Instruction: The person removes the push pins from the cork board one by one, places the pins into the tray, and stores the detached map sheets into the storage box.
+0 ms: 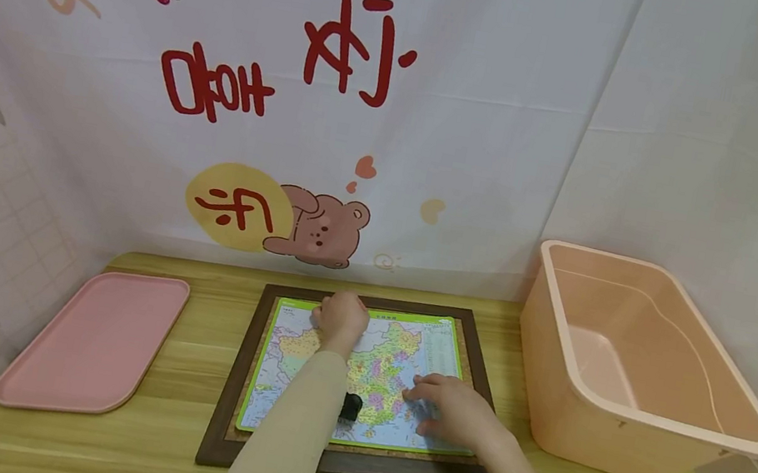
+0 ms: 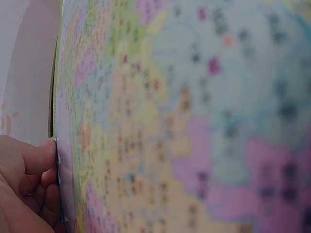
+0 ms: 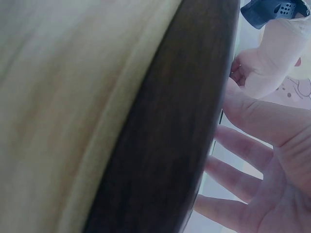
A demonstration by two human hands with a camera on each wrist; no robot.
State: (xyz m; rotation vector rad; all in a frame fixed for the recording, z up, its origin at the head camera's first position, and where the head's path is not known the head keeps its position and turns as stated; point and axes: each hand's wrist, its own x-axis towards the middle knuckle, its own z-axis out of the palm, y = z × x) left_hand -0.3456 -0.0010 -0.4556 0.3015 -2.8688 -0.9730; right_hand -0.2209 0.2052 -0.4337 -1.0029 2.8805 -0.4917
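A colourful map [image 1: 297, 343] with a green border lies on a cork board inside a dark brown frame [image 1: 234, 380]. At its upper edge my left hand [image 1: 339, 322] has curled fingers; the left wrist view shows this hand [image 2: 26, 184] pinching the edge of the map [image 2: 141, 121] between thumb and fingers. My right hand [image 1: 458, 411] spreads its fingers over the lower right part of the map, fingertips touching or just above it. In the right wrist view, the spread right hand [image 3: 272, 165] is beside the frame [image 3: 170, 111], holding nothing.
A pink tray [image 1: 98, 339] lies on the wooden table [image 1: 176, 395] at the left. To the right stands a large peach-coloured tub [image 1: 588, 434]. Behind the table hangs a printed white cloth [image 1: 476, 161]. My left forearm crosses over the frame's lower edge.
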